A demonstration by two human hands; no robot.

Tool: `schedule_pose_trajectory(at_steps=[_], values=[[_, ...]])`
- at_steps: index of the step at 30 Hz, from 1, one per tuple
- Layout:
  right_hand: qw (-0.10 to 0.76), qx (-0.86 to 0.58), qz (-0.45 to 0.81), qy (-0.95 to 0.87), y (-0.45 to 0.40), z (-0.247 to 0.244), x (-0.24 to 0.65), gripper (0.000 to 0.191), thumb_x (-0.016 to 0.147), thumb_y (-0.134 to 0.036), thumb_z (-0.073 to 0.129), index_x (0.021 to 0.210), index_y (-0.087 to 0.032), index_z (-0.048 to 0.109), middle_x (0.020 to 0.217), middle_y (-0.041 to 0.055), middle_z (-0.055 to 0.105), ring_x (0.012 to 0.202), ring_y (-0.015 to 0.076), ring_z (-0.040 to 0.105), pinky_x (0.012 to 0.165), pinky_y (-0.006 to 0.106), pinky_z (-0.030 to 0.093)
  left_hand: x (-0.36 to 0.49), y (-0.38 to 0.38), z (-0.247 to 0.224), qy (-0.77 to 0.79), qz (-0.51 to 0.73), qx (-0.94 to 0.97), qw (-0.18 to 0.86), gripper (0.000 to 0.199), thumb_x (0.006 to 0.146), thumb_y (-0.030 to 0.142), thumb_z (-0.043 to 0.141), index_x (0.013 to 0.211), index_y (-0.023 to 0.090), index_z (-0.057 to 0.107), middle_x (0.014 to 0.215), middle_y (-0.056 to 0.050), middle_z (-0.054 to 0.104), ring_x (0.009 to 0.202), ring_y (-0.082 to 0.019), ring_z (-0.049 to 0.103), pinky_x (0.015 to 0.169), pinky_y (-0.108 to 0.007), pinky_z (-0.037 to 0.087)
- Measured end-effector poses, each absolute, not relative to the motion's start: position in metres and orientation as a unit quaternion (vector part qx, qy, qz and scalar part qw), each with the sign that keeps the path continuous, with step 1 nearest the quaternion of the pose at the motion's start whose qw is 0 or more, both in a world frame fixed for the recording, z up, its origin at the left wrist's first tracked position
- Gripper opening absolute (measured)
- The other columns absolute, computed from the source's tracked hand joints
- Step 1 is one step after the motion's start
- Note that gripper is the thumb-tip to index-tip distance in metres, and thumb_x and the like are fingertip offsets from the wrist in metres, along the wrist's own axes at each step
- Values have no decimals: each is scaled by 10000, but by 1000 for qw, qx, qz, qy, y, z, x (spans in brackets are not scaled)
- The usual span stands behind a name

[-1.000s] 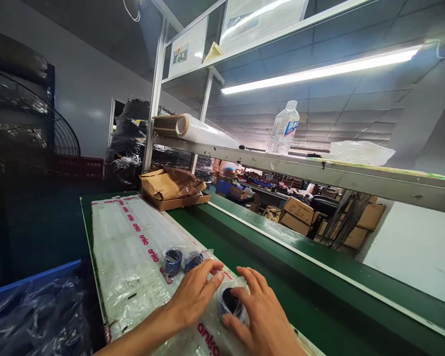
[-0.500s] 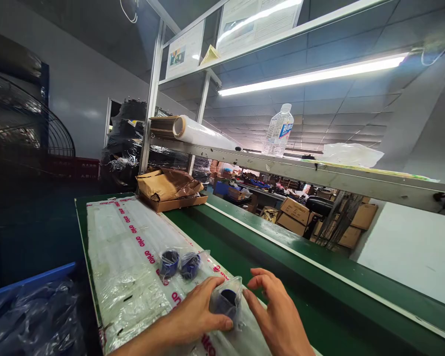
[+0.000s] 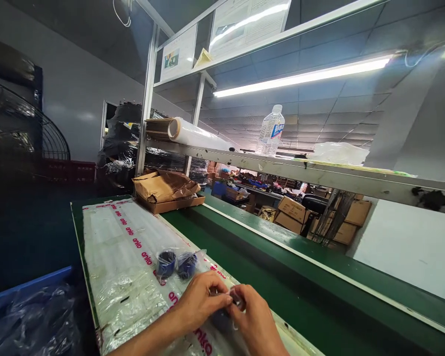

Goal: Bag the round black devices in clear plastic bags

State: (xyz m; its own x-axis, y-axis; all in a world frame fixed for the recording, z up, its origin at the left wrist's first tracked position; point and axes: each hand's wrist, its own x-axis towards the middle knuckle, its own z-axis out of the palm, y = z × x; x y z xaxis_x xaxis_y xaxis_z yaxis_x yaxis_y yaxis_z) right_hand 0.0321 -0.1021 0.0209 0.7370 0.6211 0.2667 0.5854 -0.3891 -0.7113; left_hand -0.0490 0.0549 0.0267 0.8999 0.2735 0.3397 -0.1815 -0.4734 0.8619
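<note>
Low at the centre, my left hand (image 3: 203,300) and my right hand (image 3: 252,314) meet over a bagged dark part (image 3: 222,320) on the plastic-covered table. Both hands have their fingers closed on the clear bag's upper end, and they hide most of the part. Just beyond my left hand, two blue ring-shaped parts in clear bags, one (image 3: 166,263) on the left and the other (image 3: 187,265) on the right, lie side by side on the sheet.
The table (image 3: 111,252) borders a green conveyor (image 3: 282,287). A cardboard tray (image 3: 170,203) with brown paper stands at its far end. A shelf above holds a film roll (image 3: 203,137) and a bottle (image 3: 272,131). At left is a blue bin (image 3: 29,282) of bags.
My right hand has moved left and closed on the bag. My left hand has shifted its hold from the part's side to the bag's upper end. The view has shifted slightly.
</note>
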Motion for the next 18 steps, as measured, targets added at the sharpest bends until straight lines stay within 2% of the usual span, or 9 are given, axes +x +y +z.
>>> schedule_pose_trajectory(at_steps=[2,5,6,7,8,11,14,16,18], values=[[430,-826,32,-364,-100,20,34,249,818,-396,466,780,-222,641,768,53,675,750,259,628,691,348,435,-53,58,24,37,215,830,514,232,710,322,768,908,202,752,939,-27,721,904,-230,633,807,-303,466],[457,-809,57,-365,-104,17,40,284,833,-402,428,853,-220,645,777,37,687,731,247,633,652,329,437,-61,63,17,44,169,836,520,910,537,319,918,1375,234,572,1417,-75,576,1298,-312,512,1124,-386,392],[465,-803,69,-367,-105,16,42,293,839,-403,424,876,-220,650,794,34,696,735,244,641,642,322,446,-63,64,16,42,142,843,518,1072,494,317,942,1460,236,484,1520,-88,481,1379,-333,439,1189,-414,333],[470,-797,81,-371,-107,16,44,294,845,-404,429,892,-221,654,810,31,705,744,241,651,641,315,457,-66,64,15,34,112,848,516,1120,490,323,945,1490,237,448,1554,-94,441,1403,-344,416,1206,-431,316],[474,-791,91,-375,-108,15,45,288,850,-408,446,897,-222,660,825,29,716,759,241,662,650,312,469,-67,63,14,20,89,852,516,1065,525,330,929,1480,245,466,1534,-90,471,1379,-342,448,1187,-434,347],[481,-788,97,-373,-109,16,47,305,874,-457,493,905,-217,678,850,39,741,808,254,685,715,327,503,-68,56,19,-37,85,855,511,668,678,328,834,1314,291,633,1294,-24,666,1180,-286,595,1040,-362,460],[494,-794,88,-345,-108,19,46,425,906,-540,472,1051,-200,681,979,80,760,873,272,704,741,350,537,-65,49,26,-23,109,871,479,358,722,326,793,1070,267,733,1068,20,715,1011,-240,628,911,-295,470],[500,-796,78,-333,-111,21,44,495,902,-589,482,1135,-194,668,1087,101,750,943,275,705,805,358,551,-65,46,26,12,109,877,469,271,714,333,789,961,234,740,962,19,712,916,-231,628,817,-282,476],[504,-797,57,-327,-118,22,41,526,869,-632,521,1118,-200,685,1113,105,745,967,271,703,847,351,554,-68,47,25,43,118,873,471,331,708,344,790,1015,230,740,992,4,720,939,-245,630,837,-295,487]])
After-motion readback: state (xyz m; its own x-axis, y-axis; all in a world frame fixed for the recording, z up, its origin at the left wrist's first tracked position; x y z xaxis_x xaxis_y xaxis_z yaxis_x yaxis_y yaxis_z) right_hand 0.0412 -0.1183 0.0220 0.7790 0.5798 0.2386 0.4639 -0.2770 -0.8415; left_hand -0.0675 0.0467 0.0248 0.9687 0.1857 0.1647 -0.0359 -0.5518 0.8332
